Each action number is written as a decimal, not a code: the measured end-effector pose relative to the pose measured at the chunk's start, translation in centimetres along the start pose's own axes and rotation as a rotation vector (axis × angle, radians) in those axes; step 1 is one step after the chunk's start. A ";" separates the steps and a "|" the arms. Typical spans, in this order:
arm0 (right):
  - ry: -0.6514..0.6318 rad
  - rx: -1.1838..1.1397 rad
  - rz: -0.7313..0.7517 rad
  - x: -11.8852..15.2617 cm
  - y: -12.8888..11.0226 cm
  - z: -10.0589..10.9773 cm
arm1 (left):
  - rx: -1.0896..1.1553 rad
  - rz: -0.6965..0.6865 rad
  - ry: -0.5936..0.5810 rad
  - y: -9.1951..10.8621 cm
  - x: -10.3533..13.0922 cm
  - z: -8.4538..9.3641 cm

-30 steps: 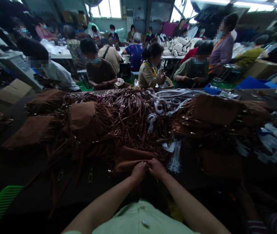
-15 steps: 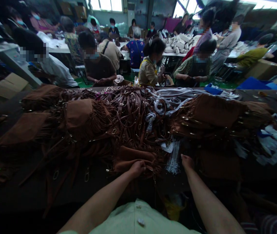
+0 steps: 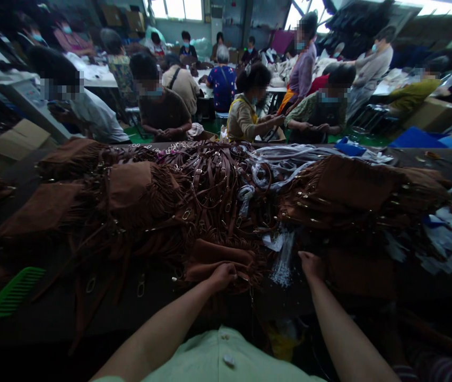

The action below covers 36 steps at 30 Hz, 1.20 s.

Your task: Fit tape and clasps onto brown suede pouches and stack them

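A brown fringed bag [image 3: 220, 254] lies on the dark table in front of me. My left hand [image 3: 224, 276] is closed on its near edge. To the right, my right hand [image 3: 310, 264] is held over the table with its fingers pressed together; anything between them is too small to tell. Between the hands lies a bundle of thin clear plastic strands [image 3: 284, 260], a white piece of paper [image 3: 274, 242] at its upper left. Beyond the bag is a heap of brown straps with metal clasps [image 3: 212, 175].
Fringed bags are piled at left [image 3: 130, 183] and right [image 3: 353, 183]. White scraps [image 3: 444, 239] lie at far right. A person's hand holds a green comb [image 3: 15, 292] at the left edge. Several people sit across the table.
The green comb has moved up and right at the left edge. My right hand has shifted slightly right; my left hand stays on the bag. Across the table, a standing person has moved left.
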State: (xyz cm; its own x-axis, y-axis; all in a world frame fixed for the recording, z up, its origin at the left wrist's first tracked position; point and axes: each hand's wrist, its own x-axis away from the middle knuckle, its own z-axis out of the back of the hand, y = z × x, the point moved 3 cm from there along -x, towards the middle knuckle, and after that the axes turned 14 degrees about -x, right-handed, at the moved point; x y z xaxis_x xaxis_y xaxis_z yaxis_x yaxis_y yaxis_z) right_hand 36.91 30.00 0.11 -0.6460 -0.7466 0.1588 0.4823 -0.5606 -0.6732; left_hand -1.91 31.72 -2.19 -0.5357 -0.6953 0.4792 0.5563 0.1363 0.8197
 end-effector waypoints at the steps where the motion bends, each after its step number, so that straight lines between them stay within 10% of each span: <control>1: 0.009 0.003 -0.001 0.0 -0.3 0.4 | -0.021 -0.018 0.016 -0.1 -0.1 0.0; 14: -0.021 -0.586 -0.378 3.5 1.1 -0.7 | -0.152 -0.064 0.070 0.0 0.3 0.0; 25: -0.065 -0.527 -0.136 4.7 -2.4 0.0 | -0.101 -0.082 0.072 -0.4 0.0 0.0; 32: -0.695 -0.361 0.085 17.4 -7.6 -6.2 | 0.032 -0.071 -0.016 -0.2 0.2 0.7; 36: -0.674 -0.387 -0.054 22.5 -5.7 -9.7 | 0.006 -0.085 -0.032 0.1 0.3 1.0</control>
State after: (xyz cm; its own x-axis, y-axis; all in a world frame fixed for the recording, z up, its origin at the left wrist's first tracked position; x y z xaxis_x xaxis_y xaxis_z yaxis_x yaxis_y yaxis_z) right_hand 13.86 19.85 0.51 -0.1041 -0.8478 0.5200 0.1395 -0.5302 -0.8363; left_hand -2.63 32.24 -1.71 -0.6013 -0.6814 0.4174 0.5038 0.0822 0.8599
